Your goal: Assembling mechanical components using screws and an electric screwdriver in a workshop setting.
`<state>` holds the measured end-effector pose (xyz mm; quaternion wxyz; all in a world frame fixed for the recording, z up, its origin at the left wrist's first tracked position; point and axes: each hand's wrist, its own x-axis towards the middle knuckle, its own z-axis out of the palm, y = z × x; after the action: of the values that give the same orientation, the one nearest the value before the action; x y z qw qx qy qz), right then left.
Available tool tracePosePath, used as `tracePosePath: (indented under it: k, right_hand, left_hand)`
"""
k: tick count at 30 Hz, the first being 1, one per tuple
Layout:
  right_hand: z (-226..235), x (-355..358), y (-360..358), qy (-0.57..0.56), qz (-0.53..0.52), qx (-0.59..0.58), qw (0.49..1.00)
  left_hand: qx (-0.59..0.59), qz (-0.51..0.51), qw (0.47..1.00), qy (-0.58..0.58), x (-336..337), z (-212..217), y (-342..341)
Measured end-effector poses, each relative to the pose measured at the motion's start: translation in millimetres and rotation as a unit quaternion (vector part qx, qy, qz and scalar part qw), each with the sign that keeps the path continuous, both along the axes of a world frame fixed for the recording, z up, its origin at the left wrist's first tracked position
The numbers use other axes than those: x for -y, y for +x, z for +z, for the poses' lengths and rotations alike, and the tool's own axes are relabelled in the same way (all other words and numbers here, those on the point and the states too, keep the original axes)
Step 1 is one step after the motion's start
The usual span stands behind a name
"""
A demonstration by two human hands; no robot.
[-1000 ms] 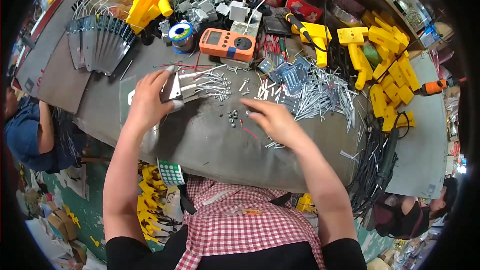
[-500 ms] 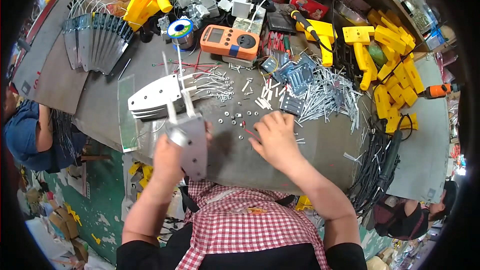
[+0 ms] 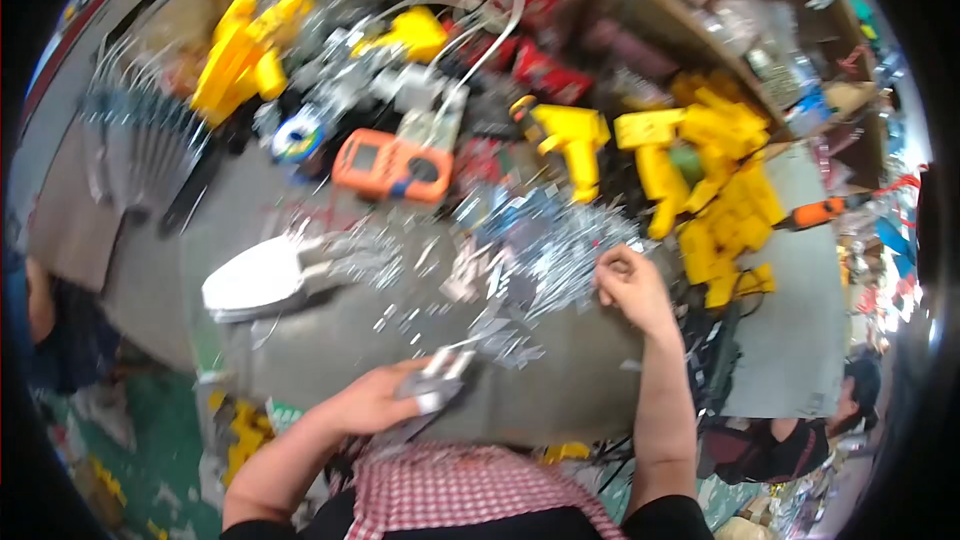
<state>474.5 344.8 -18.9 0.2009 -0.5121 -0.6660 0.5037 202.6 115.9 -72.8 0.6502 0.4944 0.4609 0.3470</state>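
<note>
— What are you on now?

— Picking up pins, I'd judge. My left hand, low centre, is closed on a grey part. My right hand, right of centre, pinches at the edge of the pin pile; blur hides whether it grips one.

— And next?

— Bringing pin and part together calls for a steady, fine pinch.

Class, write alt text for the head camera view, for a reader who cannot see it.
Over a cluttered grey workbench, the left hand holds a small grey metal part near the body, while the right hand reaches into a pile of silver pins. Behind lie an orange meter and yellow tools. The picture is motion-blurred.
</note>
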Motion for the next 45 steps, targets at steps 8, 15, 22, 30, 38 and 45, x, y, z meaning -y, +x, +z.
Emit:
tracePosePath:
  k: [8,15,22,30,38,45]
  right_hand:
    - [46.6,-171.6,-18.6,0.320,-0.072,0.112,0.938]
    - [72.2,-343.4,-54.9,0.473,-0.138,0.404,0.771]
    - [67.0,-449.0,-105.9,0.456,0.019,0.366,0.811]
    - [69.6,-469.0,-110.1,0.491,0.080,0.272,0.824]
    - [41.6,-535.9,-78.4,0.664,-0.075,0.378,0.641]
    - [56.6,-456.9,-23.0,0.490,-0.082,0.223,0.839]
  left_hand:
    - [0.150,0.000,0.986,-0.069,-2.8,13.0,5.4]
    - [0.182,0.015,0.964,-0.194,20.0,-37.9,7.1]
    - [0.215,-0.002,0.957,-0.197,41.6,-81.0,0.3]
    - [0.233,-0.042,0.958,-0.159,5.7,-57.4,2.5]
    - [0.146,-0.075,0.972,-0.168,5.2,-64.3,14.3]
    - [0.239,-0.072,0.961,-0.121,6.3,-67.8,21.4]
